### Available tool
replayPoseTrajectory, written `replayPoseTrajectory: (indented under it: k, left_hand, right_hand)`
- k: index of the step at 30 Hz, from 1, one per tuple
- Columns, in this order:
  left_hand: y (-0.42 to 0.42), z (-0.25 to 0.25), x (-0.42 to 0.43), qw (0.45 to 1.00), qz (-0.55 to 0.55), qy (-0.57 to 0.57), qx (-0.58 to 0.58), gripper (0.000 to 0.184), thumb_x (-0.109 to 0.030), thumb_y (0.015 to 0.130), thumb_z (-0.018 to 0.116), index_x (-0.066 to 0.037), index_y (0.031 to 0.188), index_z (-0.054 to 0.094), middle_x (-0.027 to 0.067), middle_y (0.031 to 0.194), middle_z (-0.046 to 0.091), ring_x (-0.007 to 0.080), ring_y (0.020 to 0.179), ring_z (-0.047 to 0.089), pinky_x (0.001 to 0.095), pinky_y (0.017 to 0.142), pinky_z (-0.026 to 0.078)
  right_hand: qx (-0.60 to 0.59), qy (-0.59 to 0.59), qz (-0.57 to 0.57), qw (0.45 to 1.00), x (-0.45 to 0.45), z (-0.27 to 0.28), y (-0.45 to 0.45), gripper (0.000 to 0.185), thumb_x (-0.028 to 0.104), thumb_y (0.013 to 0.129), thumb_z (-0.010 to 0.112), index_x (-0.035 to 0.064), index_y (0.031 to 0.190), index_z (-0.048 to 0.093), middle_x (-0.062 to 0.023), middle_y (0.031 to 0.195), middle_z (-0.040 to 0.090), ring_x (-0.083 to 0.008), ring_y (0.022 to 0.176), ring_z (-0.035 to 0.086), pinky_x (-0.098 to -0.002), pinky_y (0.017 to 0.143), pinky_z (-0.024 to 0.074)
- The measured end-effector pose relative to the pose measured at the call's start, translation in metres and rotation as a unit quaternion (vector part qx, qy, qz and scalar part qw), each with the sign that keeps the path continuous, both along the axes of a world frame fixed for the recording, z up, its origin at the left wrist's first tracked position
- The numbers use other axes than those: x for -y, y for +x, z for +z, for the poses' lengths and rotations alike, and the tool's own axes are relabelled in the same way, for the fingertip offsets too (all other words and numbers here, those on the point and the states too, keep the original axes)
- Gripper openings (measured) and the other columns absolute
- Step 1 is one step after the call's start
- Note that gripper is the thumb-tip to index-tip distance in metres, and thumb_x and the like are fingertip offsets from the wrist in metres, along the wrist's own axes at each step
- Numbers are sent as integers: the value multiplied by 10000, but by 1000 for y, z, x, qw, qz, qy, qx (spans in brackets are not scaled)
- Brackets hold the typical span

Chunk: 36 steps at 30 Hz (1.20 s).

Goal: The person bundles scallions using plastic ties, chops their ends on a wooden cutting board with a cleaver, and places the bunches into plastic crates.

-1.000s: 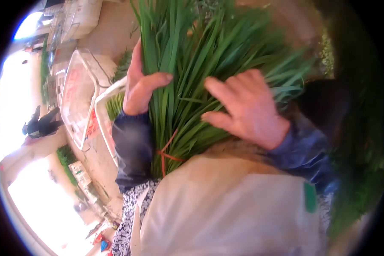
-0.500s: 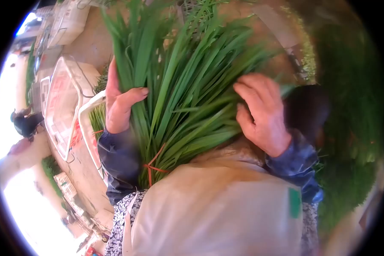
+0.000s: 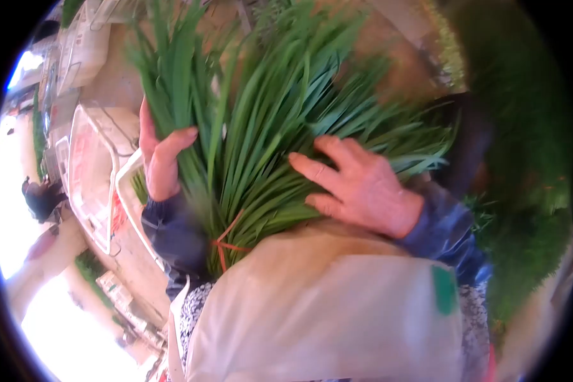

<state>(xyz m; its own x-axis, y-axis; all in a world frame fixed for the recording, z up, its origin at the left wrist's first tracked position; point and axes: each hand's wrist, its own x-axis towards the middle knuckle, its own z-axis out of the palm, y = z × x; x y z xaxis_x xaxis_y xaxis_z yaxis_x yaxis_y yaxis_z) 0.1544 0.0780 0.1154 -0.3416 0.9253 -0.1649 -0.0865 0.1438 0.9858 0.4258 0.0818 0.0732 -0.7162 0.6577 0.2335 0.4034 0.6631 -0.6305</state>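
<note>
A big bunch of garlic chives (image 3: 254, 140) fans out upward in front of my body, its long flat green leaves spreading to both sides. Near its base, a thin red tie (image 3: 220, 244) is wound round the stems. My left hand (image 3: 164, 162) holds the bunch from the left, thumb in front and fingers mostly hidden behind the leaves. On the right side, my right hand (image 3: 369, 191) lies on the leaves with its fingers spread. Below the bunch, a pale apron (image 3: 325, 312) covers my lap and the stem ends are partly hidden behind it.
White plastic crates (image 3: 95, 178) stand on the floor at the left, one with greens in it. A mass of green leaves (image 3: 522, 159) fills the right side, blurred. A person in dark clothes (image 3: 41, 198) is at the far left.
My right hand has moved left and inward onto the leaves, its fingers now more spread. My left hand and the bunch's left side have shifted slightly left, and the leaves fan wider to the right.
</note>
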Motion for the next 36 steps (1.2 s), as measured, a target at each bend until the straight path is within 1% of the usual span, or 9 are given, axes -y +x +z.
replayPoseTrajectory:
  k: [4, 10, 12, 15, 16, 21, 24, 30, 36]
  left_hand:
    - [4, -2, -1, 997, -27, -18, -65, 875, 65, 685, 600, -15, 1483, 251, 194, 1294, 518, 268, 1121, 574, 351, 949, 484]
    - [9, 1, 0, 951, -62, 10, -302, 900, 54, 680, 643, -104, 1492, 288, 220, 1410, 427, 283, 1224, 504, 377, 1008, 441]
    - [9, 8, -3, 832, -128, 161, -515, 729, 3, 621, 691, -112, 1324, 535, 210, 1426, 433, 344, 1284, 458, 436, 1081, 367]
    - [19, 30, -1, 756, -303, 190, -548, 452, -78, 588, 732, -106, 1036, 681, 173, 1420, 460, 396, 1308, 420, 487, 1122, 284]
    - [29, 27, 1, 741, -301, 171, -575, 282, -142, 606, 747, -94, 873, 670, 134, 1388, 506, 408, 1300, 416, 517, 1089, 291]
    - [43, 7, 6, 707, -243, 63, -661, 237, -139, 641, 745, -71, 823, 608, 121, 1341, 548, 434, 1237, 442, 520, 1014, 344]
    - [28, -5, 6, 782, -228, 79, -574, 219, -110, 659, 730, -52, 824, 599, 155, 1339, 545, 417, 1224, 461, 489, 1033, 341]
    - [15, -4, 9, 917, -187, 42, -350, 185, -62, 692, 687, -22, 846, 593, 208, 1321, 553, 324, 1211, 493, 407, 1036, 344]
    - [14, -5, 12, 936, -170, 46, -306, 185, -51, 712, 678, -13, 872, 593, 182, 1322, 553, 283, 1187, 496, 380, 1019, 359]
  right_hand:
    - [4, -18, 96, 995, -9, 8, 5, 390, 249, 761, 684, 98, 1116, 624, -129, 1173, 526, -285, 884, 565, -385, 685, 515]
    - [-51, -94, 97, 990, -28, 1, -12, 357, 123, 839, 633, 32, 1178, 570, -168, 885, 618, -345, 718, 609, -410, 613, 504]
    - [-41, -111, 24, 993, -27, 3, -21, 529, 75, 830, 620, 48, 1337, 473, -189, 926, 642, -369, 703, 630, -432, 598, 507]
    - [-31, -72, 3, 997, -32, -1, -30, 691, 35, 816, 610, 72, 1449, 335, -202, 933, 657, -386, 697, 634, -443, 594, 511]
    - [-28, -76, 5, 997, -31, 1, -32, 691, 35, 816, 610, 72, 1449, 335, -202, 933, 657, -386, 697, 634, -443, 594, 511]
    - [-74, -217, -107, 967, -30, -6, -28, 618, 34, 810, 666, 72, 1355, 377, -144, 773, 625, -305, 676, 648, -375, 602, 506]
    - [-59, -236, -124, 962, -29, -6, -23, 505, 25, 787, 706, 44, 1226, 458, -136, 817, 621, -294, 684, 637, -365, 624, 511]
    - [-76, 107, -66, 989, -45, 3, -34, 371, 48, 730, 755, 30, 1060, 586, -135, 971, 610, -308, 843, 626, -362, 746, 514]
    - [-37, -288, 0, 957, -62, 19, -47, 424, 84, 740, 768, 31, 1110, 565, -123, 882, 624, -234, 676, 598, -317, 611, 472]
